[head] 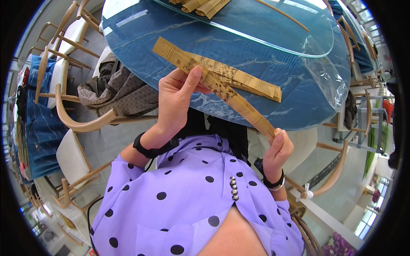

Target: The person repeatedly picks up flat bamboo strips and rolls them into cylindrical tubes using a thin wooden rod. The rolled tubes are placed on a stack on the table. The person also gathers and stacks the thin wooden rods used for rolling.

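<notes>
A long, narrow kraft-paper sleeve (233,97) with dark printed patches is held slantwise over the table's near edge. My left hand (176,99) pinches it above its middle, thumb on top. At its lower right end, my right hand (278,152) grips it between thumb and fingers. Behind it, more printed kraft-paper sleeves (253,81) lie overlapped on the blue marble-patterned tablecloth (141,60). The held sleeve crosses in front of them and hides their left part. Whether anything is inside the held sleeve cannot be seen.
A raised glass turntable (256,43) bears several brown paper sleeves (205,8) and a thin wooden stick (285,16). A clear plastic bag (326,80) lies at the table's right. Wooden chairs (86,124) stand around, one with a patterned brown bag (121,88).
</notes>
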